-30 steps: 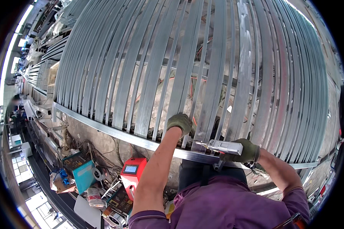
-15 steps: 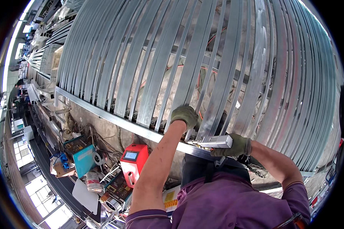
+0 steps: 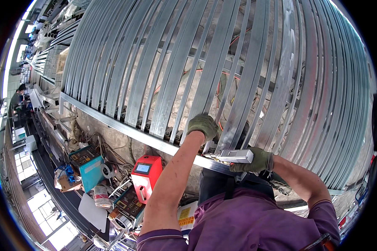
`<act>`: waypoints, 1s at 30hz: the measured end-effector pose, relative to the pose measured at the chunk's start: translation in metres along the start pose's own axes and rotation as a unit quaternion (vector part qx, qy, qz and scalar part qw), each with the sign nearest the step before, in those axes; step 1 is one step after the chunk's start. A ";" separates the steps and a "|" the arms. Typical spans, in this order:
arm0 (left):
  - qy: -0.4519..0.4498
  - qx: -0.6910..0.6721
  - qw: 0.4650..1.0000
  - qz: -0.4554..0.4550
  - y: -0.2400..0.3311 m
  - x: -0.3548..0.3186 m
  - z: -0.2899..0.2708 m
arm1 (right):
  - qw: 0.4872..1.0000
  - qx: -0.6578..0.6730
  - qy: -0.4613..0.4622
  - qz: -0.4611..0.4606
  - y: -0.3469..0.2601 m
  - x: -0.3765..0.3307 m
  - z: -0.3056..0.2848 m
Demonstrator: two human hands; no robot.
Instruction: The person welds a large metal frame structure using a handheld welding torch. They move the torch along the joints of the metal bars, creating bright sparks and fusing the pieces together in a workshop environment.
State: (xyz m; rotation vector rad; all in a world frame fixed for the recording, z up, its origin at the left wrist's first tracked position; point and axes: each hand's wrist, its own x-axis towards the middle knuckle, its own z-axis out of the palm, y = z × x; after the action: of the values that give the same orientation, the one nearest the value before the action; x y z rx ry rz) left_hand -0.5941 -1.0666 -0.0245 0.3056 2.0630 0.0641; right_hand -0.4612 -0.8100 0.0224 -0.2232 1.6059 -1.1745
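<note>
My left hand (image 3: 202,127), in a dark green glove, is closed over the lower end of a flat grey metal bar (image 3: 215,67). To its right, my right hand (image 3: 255,161), gloved alike, is wrapped round a silver, box-bodied welding gun (image 3: 236,156). The gun lies almost level, its thin nozzle pointing left at the near metal rail (image 3: 155,142), close to the bar ends. Whether the tip touches metal I cannot tell. My right fingers are partly hidden behind the gun body.
Many parallel metal bars (image 3: 142,83) span the frame, with narrow gaps over the floor. At lower left stand a red machine (image 3: 148,178) with a screen, a teal box (image 3: 91,172), a wire spool (image 3: 109,170) and tangled cables (image 3: 104,146). Another person (image 3: 19,95) is far left.
The welding gun and my right hand have shifted very slightly left. My left hand stays on the same bar.
</note>
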 end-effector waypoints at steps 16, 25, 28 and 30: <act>0.008 0.002 1.000 0.004 0.000 0.005 0.001 | 0.997 0.016 -0.003 0.079 -0.024 -0.006 -0.001; 0.004 0.002 1.000 0.001 0.001 0.005 -0.002 | 0.991 -0.001 -0.025 0.133 -0.034 -0.008 -0.005; -0.001 -0.006 1.000 -0.009 0.001 0.007 -0.002 | 0.992 -0.006 -0.038 0.120 -0.029 -0.006 -0.004; 0.006 -0.011 1.000 -0.008 0.001 0.006 -0.001 | 0.991 -0.007 -0.039 0.129 -0.035 -0.008 -0.006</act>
State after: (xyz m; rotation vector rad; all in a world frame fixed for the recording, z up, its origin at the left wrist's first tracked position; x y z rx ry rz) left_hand -0.5979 -1.0644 -0.0286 0.2750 2.0758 0.0785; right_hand -0.4770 -0.8184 0.0543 -0.0665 1.5238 -0.9451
